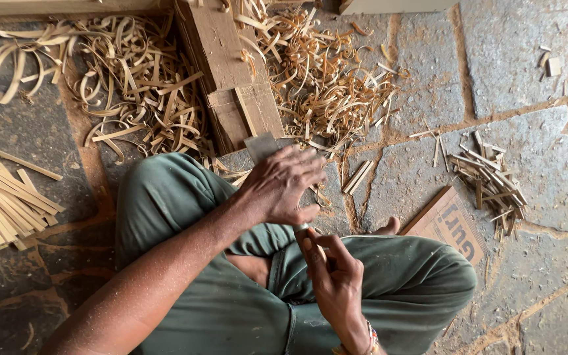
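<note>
Left hand is wrapped tight over the flat metal blade, whose tip pokes out by the wooden block. Right hand, over the lap, pinches a thin stick between thumb and fingers. Curly shavings flank the block on the stone floor; cut strips lie stacked at the floor's left edge.

- I read this as a floor-level woodworking or cane-splitting workshop; rough stone floor
- curled shavings heaped about a worn wooden block; cut strips bundled aside
</note>
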